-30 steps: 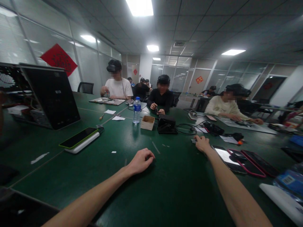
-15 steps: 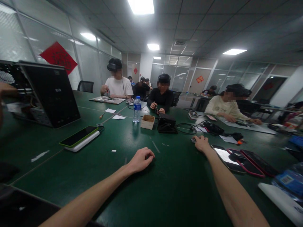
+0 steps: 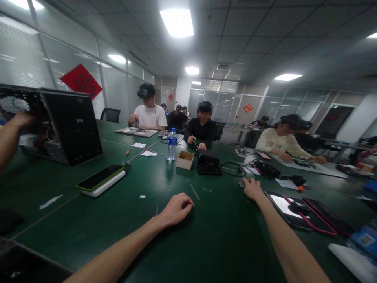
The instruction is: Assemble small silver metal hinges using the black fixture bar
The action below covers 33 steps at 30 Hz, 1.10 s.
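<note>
My left hand point(image 3: 177, 209) rests on the green table point(image 3: 206, 243), loosely curled, with a gap between thumb and fingers and nothing seen in it. Farther forward on the right, my right hand point(image 3: 252, 189) has its fingertips on a small flat grey piece point(image 3: 241, 184) at the table surface. Most of that piece is hidden under the fingers, and its kind does not show. Ahead, between the hands, stand an open cardboard box point(image 3: 184, 161) and a black stand-like device point(image 3: 208, 162) with cables.
A water bottle point(image 3: 172, 144) stands beside the box. To the left are a phone point(image 3: 100, 177) on a white block and a computer case point(image 3: 72, 127), with another person's hand point(image 3: 25, 119) in it. Phones point(image 3: 288, 210) lie right of my right arm. Co-workers sit across the table.
The camera view has tilted up slightly, so everything sits lower in the picture. Another person's hand now shows inside the computer case. My hands stay about where they were on the table.
</note>
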{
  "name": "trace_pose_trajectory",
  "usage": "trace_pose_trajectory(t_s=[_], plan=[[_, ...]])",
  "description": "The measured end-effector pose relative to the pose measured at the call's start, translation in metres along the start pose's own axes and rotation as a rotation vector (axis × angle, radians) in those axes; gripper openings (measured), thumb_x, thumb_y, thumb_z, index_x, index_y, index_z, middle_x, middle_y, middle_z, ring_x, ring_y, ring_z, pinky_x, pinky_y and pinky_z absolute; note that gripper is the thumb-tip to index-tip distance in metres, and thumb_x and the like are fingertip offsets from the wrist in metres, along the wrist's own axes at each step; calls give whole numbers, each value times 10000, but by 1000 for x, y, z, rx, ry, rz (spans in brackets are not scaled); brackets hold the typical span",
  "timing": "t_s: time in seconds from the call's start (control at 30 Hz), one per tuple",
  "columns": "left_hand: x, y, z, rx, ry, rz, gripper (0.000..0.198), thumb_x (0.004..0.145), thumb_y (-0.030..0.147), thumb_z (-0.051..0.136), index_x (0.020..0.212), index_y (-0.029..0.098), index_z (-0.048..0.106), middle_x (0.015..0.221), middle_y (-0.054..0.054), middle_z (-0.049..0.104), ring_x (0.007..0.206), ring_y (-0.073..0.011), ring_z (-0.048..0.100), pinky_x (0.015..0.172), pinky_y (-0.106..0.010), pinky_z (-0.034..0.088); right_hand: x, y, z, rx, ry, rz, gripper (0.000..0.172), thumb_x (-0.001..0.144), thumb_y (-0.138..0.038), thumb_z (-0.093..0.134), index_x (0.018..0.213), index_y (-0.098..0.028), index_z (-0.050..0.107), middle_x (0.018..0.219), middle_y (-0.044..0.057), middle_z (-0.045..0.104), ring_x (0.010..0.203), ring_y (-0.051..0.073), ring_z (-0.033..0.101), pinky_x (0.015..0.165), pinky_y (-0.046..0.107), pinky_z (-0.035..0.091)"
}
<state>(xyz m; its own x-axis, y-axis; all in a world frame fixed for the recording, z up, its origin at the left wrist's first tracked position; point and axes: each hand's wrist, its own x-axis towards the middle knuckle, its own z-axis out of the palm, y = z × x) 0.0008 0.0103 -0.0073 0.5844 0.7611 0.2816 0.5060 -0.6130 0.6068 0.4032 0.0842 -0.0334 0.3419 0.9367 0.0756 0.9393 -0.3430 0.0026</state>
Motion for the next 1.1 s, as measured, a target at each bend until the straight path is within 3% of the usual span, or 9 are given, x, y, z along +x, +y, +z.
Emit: trace_pose_trajectory(t_s=[0.37,0.7,1.1], plan=[[0,5,-1,34,-2,-10,187,826,148,489,848,162,674,821,-25,605,727,-129,551,710,-233,440,-1,0,4,-13,40,-30,399,832,-116,372,1171,-265,522,1169,125,447,1065,302,424,801,376,390],[1,0,0,11,-16,11,188,841,188,487,863,165,673,849,-22,607,741,-128,552,698,-233,432,0,2,5,32,76,-53,281,914,-288,368,1125,-256,551,1160,115,466,1079,308,417,820,393,387],[4,-1,2,25,-37,18,183,830,203,494,860,166,670,817,-21,594,725,-140,548,680,-243,428,-10,-5,-1,41,53,-145,371,885,-183,388,1220,-271,517,1188,113,462,1109,296,381,864,376,360]])
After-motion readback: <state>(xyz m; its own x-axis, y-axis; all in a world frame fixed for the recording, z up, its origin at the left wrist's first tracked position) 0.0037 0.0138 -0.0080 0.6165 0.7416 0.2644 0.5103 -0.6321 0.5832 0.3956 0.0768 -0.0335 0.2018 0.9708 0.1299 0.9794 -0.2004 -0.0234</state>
